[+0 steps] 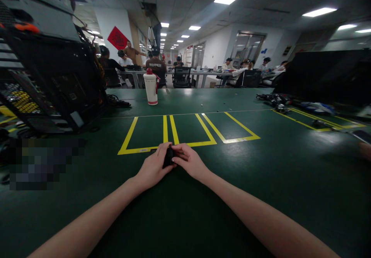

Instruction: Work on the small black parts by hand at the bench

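A small black object [168, 158], too dark for me to tell its kind, sits between my two hands over the green table [185, 211]. My left hand [153, 168] is closed around its left side, fingers over the top and thumb at the near edge. From the other side my right hand [189, 161] grips it with bent fingers and thumb. The fingers hide much of the object. Just beyond the hands, yellow tape [139, 150] marks several open-ended boxes on the tabletop.
A white cup with a red lid [151, 89] stands behind the tape. Left is an open black computer case [58, 84] with cables. Tangled cables [274, 101] lie at right, near a large black panel [327, 78]. Part of another person's hand [365, 149] shows at the right edge. Several people sit beyond.
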